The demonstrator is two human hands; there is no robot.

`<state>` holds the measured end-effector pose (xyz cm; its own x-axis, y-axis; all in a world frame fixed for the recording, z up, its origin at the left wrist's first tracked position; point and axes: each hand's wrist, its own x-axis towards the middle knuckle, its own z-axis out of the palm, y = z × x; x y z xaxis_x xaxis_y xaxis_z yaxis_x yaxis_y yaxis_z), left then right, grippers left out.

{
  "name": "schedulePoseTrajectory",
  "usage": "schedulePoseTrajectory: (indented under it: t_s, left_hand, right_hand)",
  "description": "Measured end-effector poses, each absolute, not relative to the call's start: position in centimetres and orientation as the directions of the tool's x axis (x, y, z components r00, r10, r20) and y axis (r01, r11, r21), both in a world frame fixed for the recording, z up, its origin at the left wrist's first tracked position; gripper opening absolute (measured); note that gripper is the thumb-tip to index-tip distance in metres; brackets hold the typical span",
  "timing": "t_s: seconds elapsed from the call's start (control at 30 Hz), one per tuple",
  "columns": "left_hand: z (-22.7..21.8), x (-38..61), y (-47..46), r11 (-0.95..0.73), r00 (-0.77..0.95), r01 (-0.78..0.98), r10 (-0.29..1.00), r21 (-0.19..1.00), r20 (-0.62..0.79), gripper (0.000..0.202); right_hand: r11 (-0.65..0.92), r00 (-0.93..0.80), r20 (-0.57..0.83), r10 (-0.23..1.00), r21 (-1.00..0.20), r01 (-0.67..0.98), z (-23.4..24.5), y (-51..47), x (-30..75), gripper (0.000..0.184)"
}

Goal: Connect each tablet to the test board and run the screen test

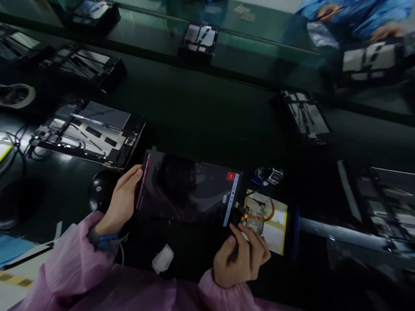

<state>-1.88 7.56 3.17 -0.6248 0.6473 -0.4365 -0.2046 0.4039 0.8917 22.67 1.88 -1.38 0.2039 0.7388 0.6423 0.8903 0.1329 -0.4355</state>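
Note:
My left hand (122,199) grips the left edge of a dark tablet screen (188,190), thumb on its front. The screen is lit and shows a red marker near its right side. My right hand (241,255) is curled at the screen's lower right corner, fingers pinched on that edge. Beside it lies an opened tablet body (267,218) with a yellow-white inner panel and an orange flex cable. Both sleeves are pink.
Several opened tablet chassis lie around: one at the left (90,131), others on the belt beyond (199,39), (306,114). A tape roll (17,96) sits far left, a black mouse (102,190) by my left wrist. Another person's blue sleeves (356,17) show top right.

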Motion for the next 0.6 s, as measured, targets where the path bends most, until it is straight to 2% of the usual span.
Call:
schedulePoseTrajectory:
  t_s: [0.17,0.37,0.6]
  left_hand:
    - [4.01,-1.61,7.78,0.417,-0.643,-0.13,0.655,0.9,-0.396,0.019]
    - [3.62,-1.67,7.74,0.411,-0.656,-0.171,0.63,0.896,-0.415,0.02]
    - [3.29,-1.82,7.48,0.354,-0.623,-0.197,0.675,0.914,-0.396,0.028]
  right_hand:
    - [0.132,0.206,0.632,0.747,-0.445,0.886,-1.48,1.79,22.79,0.019]
    - [0.142,0.197,0.632,0.749,-0.444,0.885,-1.37,1.73,22.78,0.018]
    - [0.133,0.197,0.646,0.738,-0.425,0.895,-1.44,1.7,22.74,0.02]
